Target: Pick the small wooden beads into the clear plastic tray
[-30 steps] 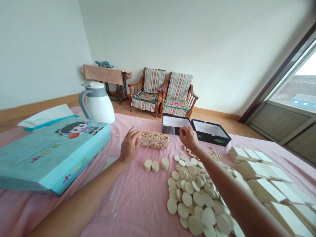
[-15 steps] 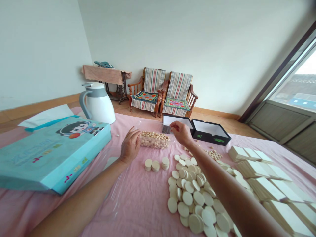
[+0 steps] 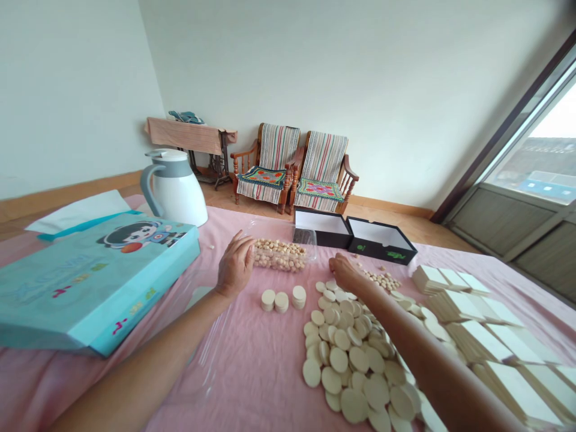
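Observation:
My left hand point(image 3: 236, 264) grips the left end of a clear plastic box point(image 3: 310, 247), its fingers along the rim. Many small wooden beads point(image 3: 279, 254) lie inside this box. To the box's right, my right hand point(image 3: 345, 272) is low over the cloth with its fingers bent and pressed together; what is in them, if anything, is hidden. Beside it lies a small pile of loose beads point(image 3: 383, 280). Round wooden discs point(image 3: 346, 360) are heaped below that hand, and short stacks of discs point(image 3: 281, 302) stand in front of the box.
A light-blue carton point(image 3: 103, 276) lies at the left, with a white and grey jug point(image 3: 177, 192) behind it. Two black boxes point(image 3: 382, 240) stand at the back. Stacks of pale rectangular pieces point(image 3: 486, 336) fill the right. A pink cloth point(image 3: 252, 372) covers the surface.
My right hand has moved down and to the right, from the box's right end to beside the loose beads. My left hand stays at the box. The view has shifted slightly.

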Motion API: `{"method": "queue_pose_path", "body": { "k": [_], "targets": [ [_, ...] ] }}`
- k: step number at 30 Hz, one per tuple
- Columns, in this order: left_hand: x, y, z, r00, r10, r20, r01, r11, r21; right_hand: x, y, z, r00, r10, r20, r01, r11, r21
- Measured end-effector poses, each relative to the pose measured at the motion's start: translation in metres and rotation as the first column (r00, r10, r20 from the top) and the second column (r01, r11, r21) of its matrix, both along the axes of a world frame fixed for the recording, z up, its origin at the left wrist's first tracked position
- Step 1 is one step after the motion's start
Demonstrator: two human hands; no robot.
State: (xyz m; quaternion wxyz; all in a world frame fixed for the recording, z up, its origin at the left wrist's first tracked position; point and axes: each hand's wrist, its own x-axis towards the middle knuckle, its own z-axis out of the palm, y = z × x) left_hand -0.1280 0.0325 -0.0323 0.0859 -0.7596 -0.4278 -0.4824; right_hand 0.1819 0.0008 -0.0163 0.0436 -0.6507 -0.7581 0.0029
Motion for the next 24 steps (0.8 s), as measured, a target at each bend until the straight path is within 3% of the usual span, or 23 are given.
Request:
{"method": "queue_pose_path", "body": {
  "k": [4,7,9,12,15,18,20,24],
  "targets": [
    [0.0,0.0,0.0,1.0,-0.001,0.004,0.001,1.0,-0.001,0.002,0.001,0.0,1.0,-0.01,-0.005,0.01,0.999,0.038],
    [0.0,-0.001,0.0,1.0,-0.008,0.011,0.008,1.0,0.003,-0.001,0.008,0.014,0.997,-0.036,-0.064,0.044,0.989,0.138],
    [0.0,-0.001,0.0,1.0,-0.009,0.016,0.009,1.0,0.005,-0.009,0.013,0.027,0.979,-0.007,-0.204,0.059,0.966,0.251],
    [0.0,0.0,0.0,1.0,-0.008,0.012,0.008,1.0,0.001,-0.03,0.02,0.045,0.89,0.145,-0.433,0.022,0.934,0.358],
    [-0.001,0.0,-0.001,1.0,-0.005,0.004,0.005,1.0,-0.003,-0.052,0.025,0.054,0.788,0.242,-0.566,-0.048,0.94,0.336],
    [-0.001,0.0,-0.002,1.0,-0.005,-0.002,0.005,1.0,-0.01,-0.058,0.028,0.057,0.703,0.24,-0.67,-0.049,0.955,0.291],
    [-0.001,-0.001,-0.001,1.0,-0.006,-0.003,0.006,1.0,-0.012,-0.051,0.03,0.055,0.728,0.188,-0.66,0.026,0.954,0.3],
    [0.0,-0.001,-0.001,1.0,-0.006,0.008,0.006,1.0,-0.008,-0.024,0.031,0.039,0.926,-0.021,-0.377,0.128,0.957,0.26]
  ]
}}
